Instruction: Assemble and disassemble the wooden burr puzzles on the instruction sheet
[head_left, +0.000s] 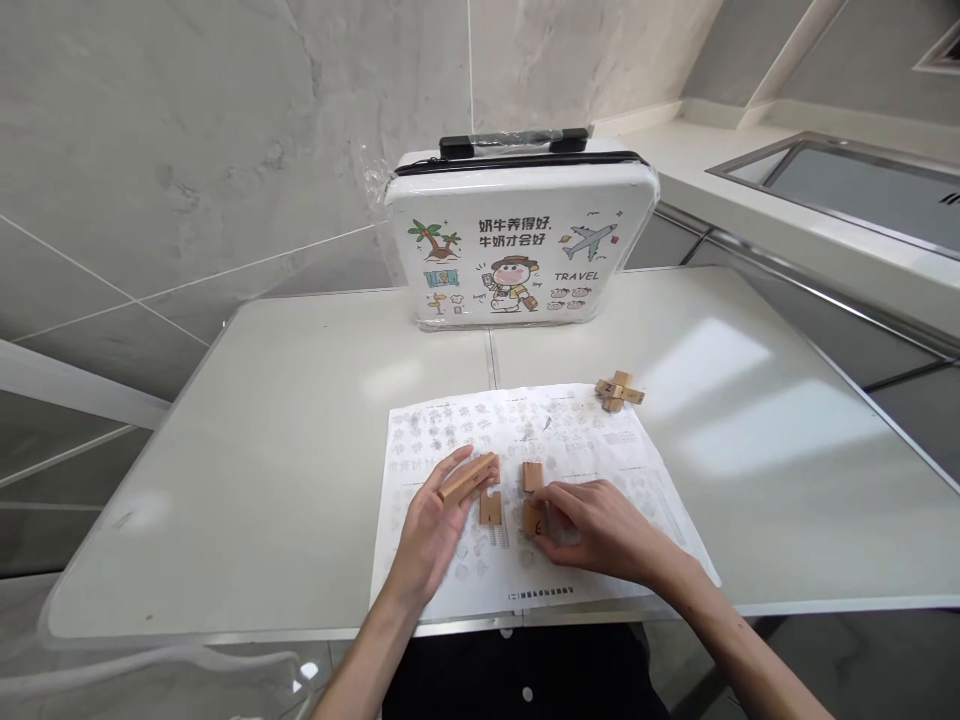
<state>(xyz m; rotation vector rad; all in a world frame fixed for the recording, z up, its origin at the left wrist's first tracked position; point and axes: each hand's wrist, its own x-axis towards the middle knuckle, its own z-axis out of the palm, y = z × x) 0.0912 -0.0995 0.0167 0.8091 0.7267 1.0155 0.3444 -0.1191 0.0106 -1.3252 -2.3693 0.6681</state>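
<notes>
My left hand [435, 530] grips a long wooden puzzle piece [466, 480] between thumb and fingers, tilted above the sheet. Beside it stands a notched wooden piece [490, 509] with a mark on its lower part; its upper end is partly behind the held piece. My right hand [600, 525] has its thumb and index finger closed on another notched wooden puzzle piece [532, 478], which bears a black mark like a 3 near its lower end. The fingertips cover part of its middle. Under both hands lies a printed paper sheet [645, 540] with rows of small puzzle drawings.
An assembled wooden cross puzzle [619, 391] sits at the sheet's far right corner. A white cartoon suitcase [465, 250] in plastic wrap stands at the back of the white table [300, 450]. A wall rises behind, and a counter [750, 180] runs along the right.
</notes>
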